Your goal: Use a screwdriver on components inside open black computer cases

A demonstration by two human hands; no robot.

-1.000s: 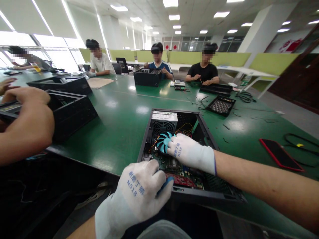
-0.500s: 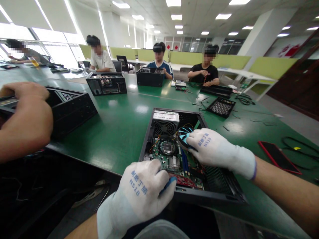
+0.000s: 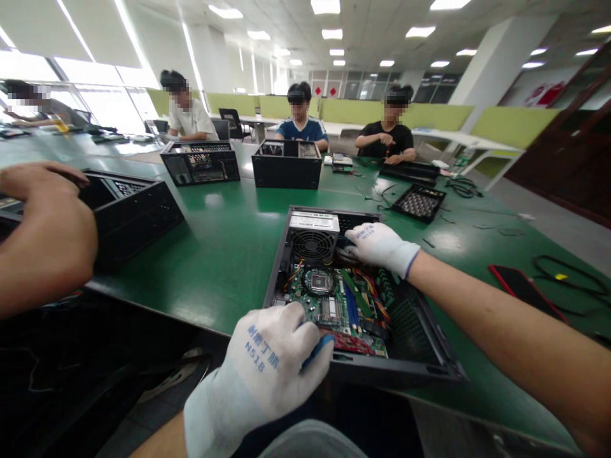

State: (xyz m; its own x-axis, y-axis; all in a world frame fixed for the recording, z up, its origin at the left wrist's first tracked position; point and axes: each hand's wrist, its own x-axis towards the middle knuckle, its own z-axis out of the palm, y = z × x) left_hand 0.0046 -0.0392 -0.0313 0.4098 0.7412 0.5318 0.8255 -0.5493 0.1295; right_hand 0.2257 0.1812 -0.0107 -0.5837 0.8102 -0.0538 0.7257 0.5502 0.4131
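An open black computer case (image 3: 443, 366) lies flat on the green table in front of me. Inside are a green motherboard (image 3: 344, 302) with a bare processor socket (image 3: 319, 280) and a power supply (image 3: 312, 234) at the far end. My gloved right hand (image 3: 379, 245) reaches into the case's far end beside the power supply, fingers curled over a dark round fan that is mostly hidden. My gloved left hand (image 3: 267, 359) rests at the case's near edge, closed on a blue-handled tool (image 3: 319, 348).
A co-worker's bare hand (image 3: 42, 235) rests on another black case (image 3: 133, 207) at left. Two more cases (image 3: 200, 162) (image 3: 286, 166) stand farther back, with people seated behind them. A black tray (image 3: 420, 203), a red phone (image 3: 518, 285) and cables (image 3: 566, 273) lie at right.
My right hand lifted the blue fan off the processor, uncovering the socket, and carried it to the case's far end beside the power supply. My left hand stayed put.
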